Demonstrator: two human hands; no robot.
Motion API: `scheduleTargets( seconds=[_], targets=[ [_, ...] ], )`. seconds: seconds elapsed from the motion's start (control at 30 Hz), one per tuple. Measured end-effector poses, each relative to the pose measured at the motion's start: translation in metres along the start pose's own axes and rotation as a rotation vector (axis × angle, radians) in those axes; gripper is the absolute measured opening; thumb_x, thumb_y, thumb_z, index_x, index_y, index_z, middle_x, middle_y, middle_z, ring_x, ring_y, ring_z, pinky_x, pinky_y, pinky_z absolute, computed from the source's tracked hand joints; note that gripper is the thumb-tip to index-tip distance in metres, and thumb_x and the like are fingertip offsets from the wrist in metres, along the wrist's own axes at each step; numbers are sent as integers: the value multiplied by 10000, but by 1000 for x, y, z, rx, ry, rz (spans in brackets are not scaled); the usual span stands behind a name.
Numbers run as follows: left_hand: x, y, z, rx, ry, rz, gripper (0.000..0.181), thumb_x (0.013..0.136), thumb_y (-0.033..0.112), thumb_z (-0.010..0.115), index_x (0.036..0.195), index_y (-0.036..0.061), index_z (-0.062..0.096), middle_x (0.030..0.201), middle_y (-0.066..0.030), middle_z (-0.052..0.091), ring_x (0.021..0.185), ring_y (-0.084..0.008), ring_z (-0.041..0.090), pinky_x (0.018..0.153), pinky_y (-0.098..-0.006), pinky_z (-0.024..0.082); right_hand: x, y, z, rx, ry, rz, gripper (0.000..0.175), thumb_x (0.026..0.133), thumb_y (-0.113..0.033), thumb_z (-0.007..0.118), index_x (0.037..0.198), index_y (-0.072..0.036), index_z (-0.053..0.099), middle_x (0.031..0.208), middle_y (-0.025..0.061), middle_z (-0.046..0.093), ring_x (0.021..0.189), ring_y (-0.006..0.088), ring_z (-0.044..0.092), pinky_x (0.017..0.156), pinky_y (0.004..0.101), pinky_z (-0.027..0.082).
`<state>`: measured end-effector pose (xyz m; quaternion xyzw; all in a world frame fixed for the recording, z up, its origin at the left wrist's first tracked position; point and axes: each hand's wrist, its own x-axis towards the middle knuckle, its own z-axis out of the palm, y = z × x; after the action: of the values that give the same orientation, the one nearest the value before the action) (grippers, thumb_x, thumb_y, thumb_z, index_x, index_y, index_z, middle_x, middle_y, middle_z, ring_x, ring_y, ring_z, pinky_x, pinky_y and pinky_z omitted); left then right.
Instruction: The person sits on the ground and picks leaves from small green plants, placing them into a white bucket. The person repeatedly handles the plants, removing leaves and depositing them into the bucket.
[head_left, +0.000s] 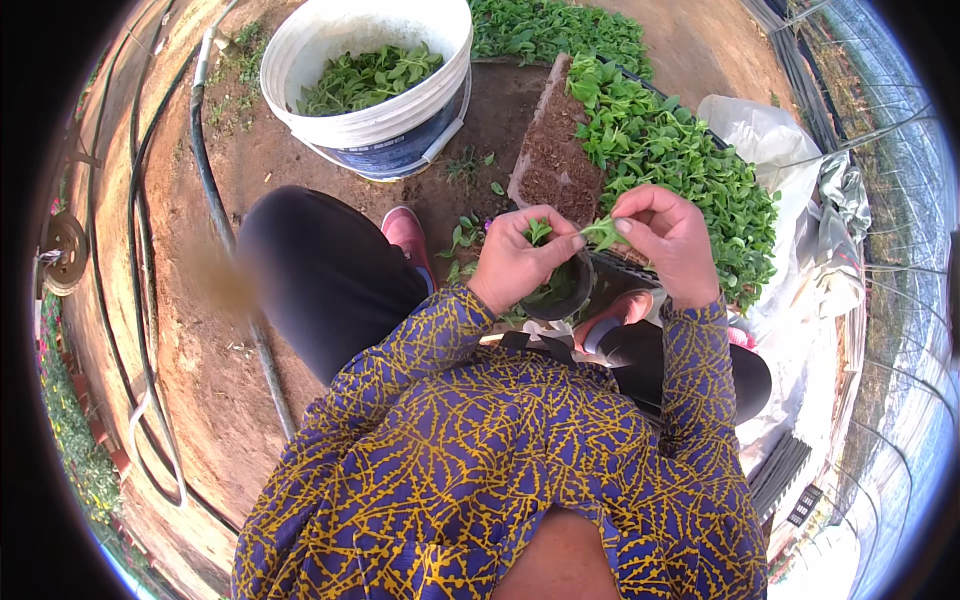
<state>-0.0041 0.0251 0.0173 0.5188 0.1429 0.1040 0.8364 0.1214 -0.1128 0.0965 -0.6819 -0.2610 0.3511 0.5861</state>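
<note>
My left hand (526, 251) is closed around a small green leafy cutting (538, 231), its thumb and forefinger pinched together. Close beside it, my right hand (664, 238) pinches another leafy seedling or cutting (602, 233) between thumb and fingers. Below my hands is a round dark pot (576, 298) with some leaves inside, partly hidden by my left hand. Beyond my hands lies a seedling tray filled with brown growing medium (559, 161); dense green plants (675, 161) cover its right part.
A white bucket (367, 139) holding cut leafy shoots (371, 79) stands at the upper left. More seedlings (559, 30) stand behind. Dark hoses (206, 165) run along the soil at left; crumpled plastic sheeting (799, 300) and stacked black trays (780, 469) lie at right.
</note>
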Motion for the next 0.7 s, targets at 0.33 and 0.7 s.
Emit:
scheduleTargets(
  seconds=[0.33, 0.7],
  targets=[
    [3, 12, -3, -502, 193, -214, 163, 872, 171, 656, 957, 33, 635, 620, 1, 528, 453, -88, 463, 411, -216, 316, 127, 3, -29, -707, 235, -323, 65, 773, -9, 664, 819, -48, 640, 721, -19, 628, 642, 52, 567, 615, 210, 475],
    [1, 10, -6, -885, 171, -298, 364, 905, 325, 529, 1116, 29, 554, 833, -35, 515, 671, -115, 492, 521, -225, 378, 186, 42, -37, -1107, 146, -337, 105, 757, -11, 672, 831, -68, 624, 741, -1, 647, 669, 91, 605, 632, 246, 493]
  ],
)
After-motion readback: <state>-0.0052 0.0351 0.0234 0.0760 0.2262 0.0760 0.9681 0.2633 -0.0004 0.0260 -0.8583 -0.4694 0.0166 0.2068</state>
